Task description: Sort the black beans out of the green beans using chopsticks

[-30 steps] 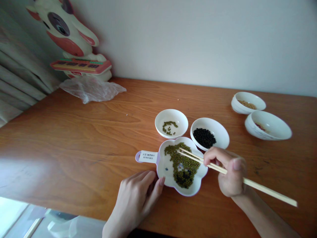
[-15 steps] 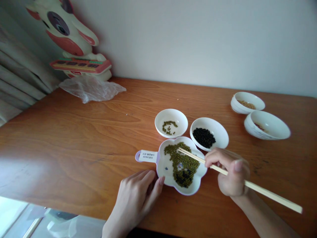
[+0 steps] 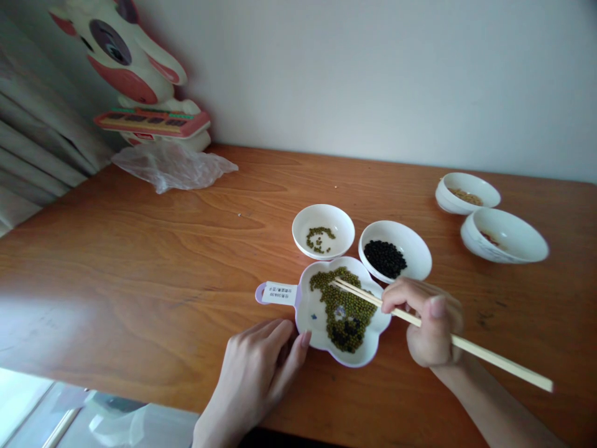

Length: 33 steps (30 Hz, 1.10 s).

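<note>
A white flower-shaped dish (image 3: 313, 336) with a lilac rim and a labelled handle (image 3: 280, 292) holds green beans (image 3: 347, 295), with black beans (image 3: 347, 336) among them near its front. My left hand (image 3: 261, 361) is curled at the dish's near left edge, its thumb on the rim. Wooden chopsticks (image 3: 499, 361) are held in my right hand (image 3: 431, 320), fingers closed round them. Their tips touch the green beans at the back of the dish; whether a bean is pinched is too small to tell. Behind stand a white bowl (image 3: 342, 239) with some green beans and another bowl (image 3: 418, 252) with black beans.
Two more white bowls stand at the right: one (image 3: 489, 196) with yellowish contents, one (image 3: 522, 239) with reddish contents. A crumpled plastic bag (image 3: 175, 168) lies before a cow-shaped toy keyboard (image 3: 153, 124) at the back left. A curtain (image 3: 41, 143) hangs at the left.
The chopstick tips have shifted slightly left over the green beans, my right hand moving with them. My left hand, the dish and the bowls stay in place.
</note>
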Each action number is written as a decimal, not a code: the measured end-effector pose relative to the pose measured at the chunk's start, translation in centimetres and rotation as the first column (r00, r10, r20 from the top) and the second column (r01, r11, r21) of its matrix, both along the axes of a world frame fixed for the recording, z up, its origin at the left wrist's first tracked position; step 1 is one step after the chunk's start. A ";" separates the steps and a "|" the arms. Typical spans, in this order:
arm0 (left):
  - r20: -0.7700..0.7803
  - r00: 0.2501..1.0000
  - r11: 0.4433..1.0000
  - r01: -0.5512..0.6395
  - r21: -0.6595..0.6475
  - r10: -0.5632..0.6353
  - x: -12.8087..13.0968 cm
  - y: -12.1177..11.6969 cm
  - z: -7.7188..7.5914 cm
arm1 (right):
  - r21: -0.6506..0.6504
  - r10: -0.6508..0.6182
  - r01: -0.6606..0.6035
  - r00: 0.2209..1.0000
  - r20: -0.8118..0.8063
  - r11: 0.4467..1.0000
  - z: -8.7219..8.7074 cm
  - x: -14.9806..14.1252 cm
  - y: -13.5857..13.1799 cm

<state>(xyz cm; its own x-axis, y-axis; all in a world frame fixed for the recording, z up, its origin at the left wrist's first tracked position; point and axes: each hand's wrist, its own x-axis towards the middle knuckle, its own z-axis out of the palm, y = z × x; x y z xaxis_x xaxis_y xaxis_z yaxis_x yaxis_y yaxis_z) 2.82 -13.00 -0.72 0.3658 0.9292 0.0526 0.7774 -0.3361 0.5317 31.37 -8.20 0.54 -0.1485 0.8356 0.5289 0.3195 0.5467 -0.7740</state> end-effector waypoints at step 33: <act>0.009 1.000 1.000 -0.010 -0.022 0.010 0.0 -0.1 0.0 | 0.068 0.015 -0.028 0.983 0.183 0.997 1.0 -0.3 -0.2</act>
<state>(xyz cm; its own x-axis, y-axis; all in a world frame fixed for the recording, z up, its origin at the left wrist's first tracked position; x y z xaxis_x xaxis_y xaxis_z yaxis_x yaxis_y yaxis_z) 2.82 -13.05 -0.68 0.3562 0.9337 0.0357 0.7757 -0.3168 0.5458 31.09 -8.44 1.50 -0.2654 0.7933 0.5479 0.4396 0.6054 -0.6635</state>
